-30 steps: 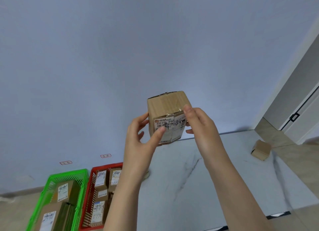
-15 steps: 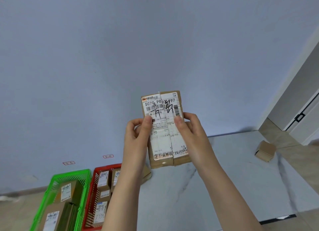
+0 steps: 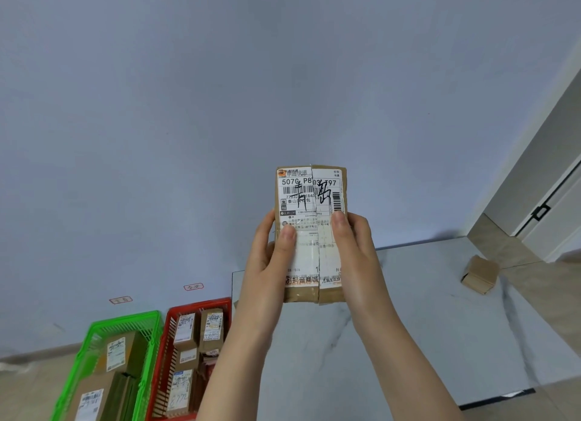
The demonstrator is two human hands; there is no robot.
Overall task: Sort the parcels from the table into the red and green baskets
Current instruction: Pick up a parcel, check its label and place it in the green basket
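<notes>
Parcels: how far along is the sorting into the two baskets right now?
Done: the green basket and red basket each hold labelled boxes. In hand: the left hand and right hand grip one parcel upright, label facing the camera, above the table. Left: this parcel plus a small box at the table's far right.

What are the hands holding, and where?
A brown cardboard parcel with a white label; left hand and right hand grip its lower side edges.
</notes>
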